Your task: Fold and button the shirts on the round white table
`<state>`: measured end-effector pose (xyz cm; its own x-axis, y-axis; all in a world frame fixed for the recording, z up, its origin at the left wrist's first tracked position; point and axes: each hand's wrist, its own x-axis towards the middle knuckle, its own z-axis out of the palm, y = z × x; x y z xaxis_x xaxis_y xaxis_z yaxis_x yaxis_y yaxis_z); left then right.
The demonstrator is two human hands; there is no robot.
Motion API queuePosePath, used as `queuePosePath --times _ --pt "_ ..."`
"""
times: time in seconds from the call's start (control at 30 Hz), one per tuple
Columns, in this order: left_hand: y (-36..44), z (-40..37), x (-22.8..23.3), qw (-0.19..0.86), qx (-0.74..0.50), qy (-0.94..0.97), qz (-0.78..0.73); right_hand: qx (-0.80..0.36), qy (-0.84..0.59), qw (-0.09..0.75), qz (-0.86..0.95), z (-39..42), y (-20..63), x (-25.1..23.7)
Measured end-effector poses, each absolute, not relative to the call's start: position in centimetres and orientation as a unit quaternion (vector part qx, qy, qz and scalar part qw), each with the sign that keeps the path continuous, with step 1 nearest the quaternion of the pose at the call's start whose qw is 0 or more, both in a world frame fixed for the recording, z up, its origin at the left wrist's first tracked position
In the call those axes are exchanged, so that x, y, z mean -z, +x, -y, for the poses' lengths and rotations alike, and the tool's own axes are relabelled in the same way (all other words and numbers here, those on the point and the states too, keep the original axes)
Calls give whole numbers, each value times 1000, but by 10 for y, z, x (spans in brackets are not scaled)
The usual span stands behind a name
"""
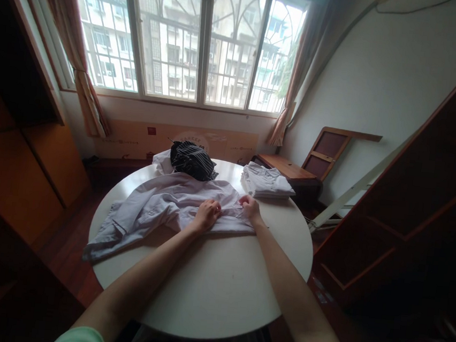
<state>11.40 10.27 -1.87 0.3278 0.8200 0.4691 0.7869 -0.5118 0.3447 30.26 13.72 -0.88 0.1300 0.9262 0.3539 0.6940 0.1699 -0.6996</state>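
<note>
Lilac-grey shirt [156,200], likely light, soft, limp; best gripped by edges. Left hand [207,215], twelve o'clock on table [204,292]; right hand [251,210], one o'clock: both curled closed, pinching shirt.

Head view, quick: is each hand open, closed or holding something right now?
Left hand: closed, holding the pale shirt.
Right hand: closed, pinching the same shirt.

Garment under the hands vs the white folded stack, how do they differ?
Pose: the garment is spread out and wrinkled; the stack is folded into a compact block.
Extent: the garment stretches across much of the table and overhangs its left edge; the stack takes a small patch at far right.
Contact: left hand and right hand are on the garment; neither touches the stack.
Shared: both are light-coloured cloth.
</note>
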Motion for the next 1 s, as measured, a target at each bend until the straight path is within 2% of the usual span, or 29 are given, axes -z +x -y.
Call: queuePosePath --times 0.07,0.13,0.3,0.5,0.8,1.0 --pt "115 -98 16 16 -306 809 -502 -123 -649 428 618 -135 306 6" --pt "117 -95 14 15 -300 803 -515 -96 -662 409 621 -131 306 3" --pt "119 -90 8 24 -277 779 -562 -55 -721 292 626 -120 302 -9" --pt "119 -90 10 15 -265 782 -563 -98 -697 199 681 -120 306 -14" --pt "119 -92 13 5 -263 786 -560 -270 -644 238 675 -114 315 -23" --pt "118 -93 13 15 -257 787 -561 -283 -629 284 665 -110 315 -36"
